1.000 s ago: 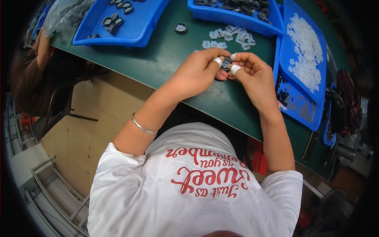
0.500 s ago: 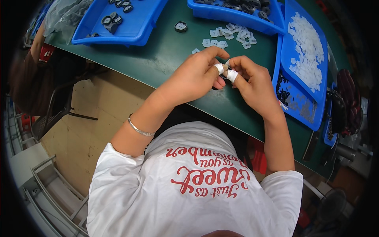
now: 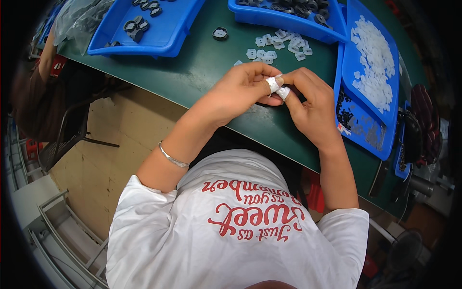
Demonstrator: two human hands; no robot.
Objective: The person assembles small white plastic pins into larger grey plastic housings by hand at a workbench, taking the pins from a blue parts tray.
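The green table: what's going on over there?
A person holds the left hand and right hand together above the green table, with white tape on both. The hands hide most of whatever lies between them. Beyond them lie loose translucent pieces and one black-rimmed oval part. A blue tray at the left contains more dark-rimmed parts.

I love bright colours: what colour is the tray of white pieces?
The tray is blue; head view shows it.
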